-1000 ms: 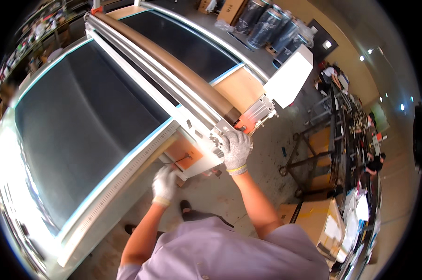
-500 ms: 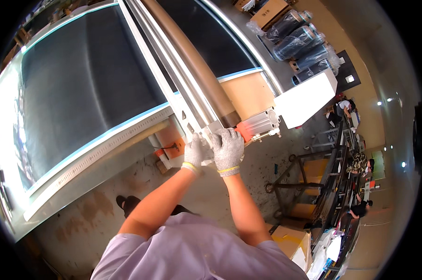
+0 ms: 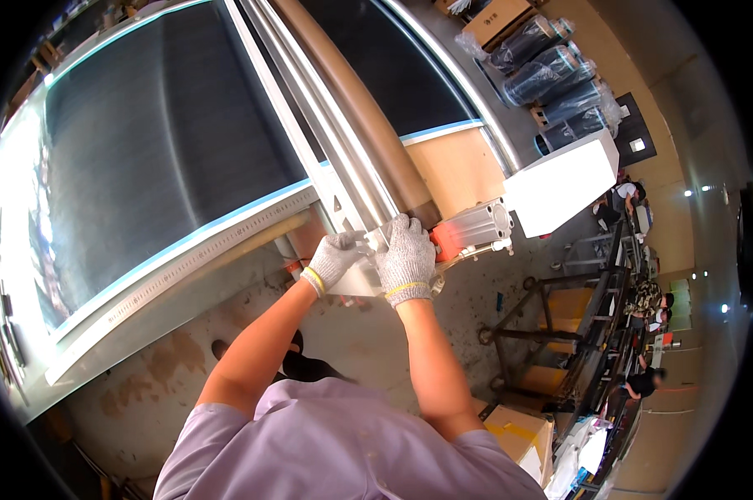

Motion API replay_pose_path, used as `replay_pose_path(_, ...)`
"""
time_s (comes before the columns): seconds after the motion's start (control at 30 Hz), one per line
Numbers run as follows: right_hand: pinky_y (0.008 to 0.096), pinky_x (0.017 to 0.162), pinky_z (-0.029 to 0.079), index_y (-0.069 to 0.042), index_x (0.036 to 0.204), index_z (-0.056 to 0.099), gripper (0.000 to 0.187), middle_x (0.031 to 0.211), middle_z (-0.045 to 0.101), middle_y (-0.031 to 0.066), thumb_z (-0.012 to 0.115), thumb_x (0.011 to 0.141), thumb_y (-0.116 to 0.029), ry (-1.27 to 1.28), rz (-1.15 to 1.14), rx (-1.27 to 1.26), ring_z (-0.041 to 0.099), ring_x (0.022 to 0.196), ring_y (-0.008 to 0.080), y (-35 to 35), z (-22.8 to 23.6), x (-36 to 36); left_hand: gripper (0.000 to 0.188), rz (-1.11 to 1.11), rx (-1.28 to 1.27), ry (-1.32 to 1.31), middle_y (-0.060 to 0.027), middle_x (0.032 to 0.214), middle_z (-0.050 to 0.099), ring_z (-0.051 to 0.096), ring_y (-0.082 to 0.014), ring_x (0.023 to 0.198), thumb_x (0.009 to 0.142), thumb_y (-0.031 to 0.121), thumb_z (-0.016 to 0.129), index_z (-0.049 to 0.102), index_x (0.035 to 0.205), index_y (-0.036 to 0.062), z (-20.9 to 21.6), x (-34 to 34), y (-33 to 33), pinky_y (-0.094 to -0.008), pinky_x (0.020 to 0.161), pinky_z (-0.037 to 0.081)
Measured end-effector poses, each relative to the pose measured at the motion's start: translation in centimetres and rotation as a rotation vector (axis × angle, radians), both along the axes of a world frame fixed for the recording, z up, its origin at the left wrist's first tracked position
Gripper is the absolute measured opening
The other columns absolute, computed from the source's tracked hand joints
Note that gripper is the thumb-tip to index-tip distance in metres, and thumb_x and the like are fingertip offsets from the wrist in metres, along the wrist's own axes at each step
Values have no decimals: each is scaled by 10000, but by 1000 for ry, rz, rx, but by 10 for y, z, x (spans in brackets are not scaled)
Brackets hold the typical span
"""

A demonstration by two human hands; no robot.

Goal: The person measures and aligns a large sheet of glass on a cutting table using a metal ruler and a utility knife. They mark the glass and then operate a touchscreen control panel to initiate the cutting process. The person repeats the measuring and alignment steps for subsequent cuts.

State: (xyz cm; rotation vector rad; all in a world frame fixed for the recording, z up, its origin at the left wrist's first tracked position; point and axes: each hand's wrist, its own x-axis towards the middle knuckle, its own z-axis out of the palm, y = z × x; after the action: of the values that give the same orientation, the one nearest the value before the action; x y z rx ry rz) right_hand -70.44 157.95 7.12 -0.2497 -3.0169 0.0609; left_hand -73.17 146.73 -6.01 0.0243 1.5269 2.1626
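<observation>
Both my hands wear grey knit gloves with yellow cuff bands. They are at the near end of a wide machine with a long shiny metal roller (image 3: pixel 347 137) and a brown roller (image 3: pixel 368 117) beside it. My right hand (image 3: pixel 406 257) is bent over the metal end block (image 3: pixel 380 237), gripping it, its fingertips partly hidden. Just left of the block, my left hand (image 3: pixel 333 257) is closed, thumb against fingers; whatever it pinches is too small to name. A silver cylinder with a red-orange end (image 3: pixel 475 229) lies right of my right hand.
Black sheet (image 3: pixel 118 142) covers the machine bed, with a white ruler strip (image 3: pixel 201 258) along its front edge. A white box-shaped cover (image 3: pixel 564 183) juts out at right. Beyond are plastic-wrapped rolls (image 3: pixel 543 75), a metal rack (image 3: pixel 551 333), a carton (image 3: pixel 514 429) and several people.
My left hand has moved left, away from my right hand, and its fingers have curled. My right hand stays over the end block. The whole view has shifted slightly.
</observation>
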Motion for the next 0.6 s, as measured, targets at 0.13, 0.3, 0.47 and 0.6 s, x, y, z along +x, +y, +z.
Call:
replay_pose_path(0.13,500,812,515,-65,1092,573,401,1055,606,153,782,793,-230,-30,7,59,644,983,360,2,-1,4,186,-123,-28,95,57,784,669,515,-5,662,870,24,737,749,1053,-8,-14,-12,4,-210,576,435)
replay_pose_path(0.3,472,762,474,-69,977,644,183,895,594,115,732,822,-111,479,315,-65,592,859,350,2,-19,46,127,-143,-14,136,39,740,665,531,-27,654,860,45,747,758,985,27,-9,-14,3,-216,578,447)
replay_pose_path(0.47,335,600,471,-38,1007,666,78,815,651,39,652,948,-87,370,-35,-860,587,656,166,-11,-111,111,240,-240,-327,139,-139,999,764,725,-175,922,872,29,716,729,1108,-15,18,-16,2,-291,844,561)
replay_pose_path(0.6,291,630,519,-34,1002,661,65,848,665,36,626,968,-77,336,-467,-1721,618,699,128,-21,-100,72,248,-232,-488,456,-161,970,758,736,-245,888,840,73,731,741,1079,8,5,-20,-12,-353,845,572)
